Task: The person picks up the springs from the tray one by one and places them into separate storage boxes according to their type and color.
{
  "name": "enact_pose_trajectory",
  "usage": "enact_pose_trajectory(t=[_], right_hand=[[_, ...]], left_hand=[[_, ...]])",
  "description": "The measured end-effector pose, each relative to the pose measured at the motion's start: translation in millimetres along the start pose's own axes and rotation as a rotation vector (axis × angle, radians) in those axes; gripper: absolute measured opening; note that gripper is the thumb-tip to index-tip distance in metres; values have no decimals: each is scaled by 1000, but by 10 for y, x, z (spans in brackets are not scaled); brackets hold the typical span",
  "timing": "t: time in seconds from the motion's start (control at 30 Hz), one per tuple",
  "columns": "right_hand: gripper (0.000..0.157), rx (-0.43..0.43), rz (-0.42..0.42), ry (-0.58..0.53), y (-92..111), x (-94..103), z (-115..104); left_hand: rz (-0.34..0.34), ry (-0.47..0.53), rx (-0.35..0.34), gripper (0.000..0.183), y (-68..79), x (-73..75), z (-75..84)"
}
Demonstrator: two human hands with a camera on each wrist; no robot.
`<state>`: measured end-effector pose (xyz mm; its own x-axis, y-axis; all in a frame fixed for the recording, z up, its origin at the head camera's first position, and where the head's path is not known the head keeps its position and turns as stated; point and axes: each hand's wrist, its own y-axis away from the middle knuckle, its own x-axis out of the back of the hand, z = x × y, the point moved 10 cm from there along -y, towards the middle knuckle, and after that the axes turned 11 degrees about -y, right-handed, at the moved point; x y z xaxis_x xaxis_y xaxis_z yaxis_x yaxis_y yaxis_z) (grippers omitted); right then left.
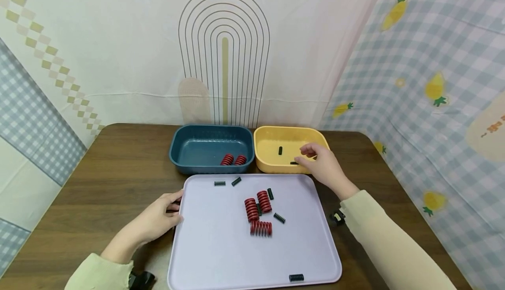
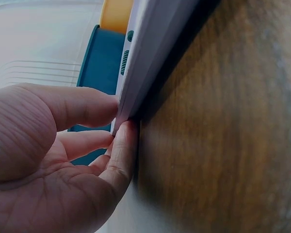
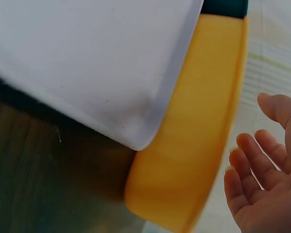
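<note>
My left hand (image 1: 159,220) holds the left rim of the white tray (image 1: 213,255), thumb on top and fingertips against its side and underneath in the left wrist view. Over the yellow bin (image 1: 272,167) hovers my right hand (image 1: 321,162), fingers loosely bent and apart; the right wrist view shows nothing between them. A small dark spring (image 1: 294,162) lies in that bin by the fingertips, partly hidden, and another dark spring (image 1: 280,150) is farther left. Three thick red springs (image 1: 251,209) lie mid-tray among several small dark green springs (image 1: 279,218).
Beside the yellow bin stands a dark blue bin (image 1: 211,167) with two red springs (image 1: 240,160) in its right corner. Both bins stand behind the tray on a wooden table (image 1: 114,162). One dark spring (image 1: 296,277) lies near the tray's front edge. Patterned cloth hangs behind.
</note>
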<state>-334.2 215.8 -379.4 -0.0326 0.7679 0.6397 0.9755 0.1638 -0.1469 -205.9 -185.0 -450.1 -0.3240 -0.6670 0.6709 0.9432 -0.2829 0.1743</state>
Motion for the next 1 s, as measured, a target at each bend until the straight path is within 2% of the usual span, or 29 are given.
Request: enact_pose_trajectory(t=[0.17,0.27,0.47,0.6,0.77,0.87,1.0], right_hand=[[38,84,-54,-29,205,-12,-160],[38,115,-117,-60,368,-69,-195],[33,96,-294,-115,780,-282,-235],[34,117,-447,-113,1084,-506,-282],[36,93,-623,-127,1441,-761,-254],[37,97,-688,-128,1581,-848,-251],[37,146,-739,-129,1690,-908,-290]], left_hand=[[0,9,-1,66,4,1,12],[-3,12,1,66,1,-5,14],[-7,15,1,66,-3,-13,7],[-8,9,1,66,2,-17,-12],[-12,8,4,66,7,-26,-32],[-12,7,8,66,6,-22,-32],[-10,4,13,67,2,-15,-26]])
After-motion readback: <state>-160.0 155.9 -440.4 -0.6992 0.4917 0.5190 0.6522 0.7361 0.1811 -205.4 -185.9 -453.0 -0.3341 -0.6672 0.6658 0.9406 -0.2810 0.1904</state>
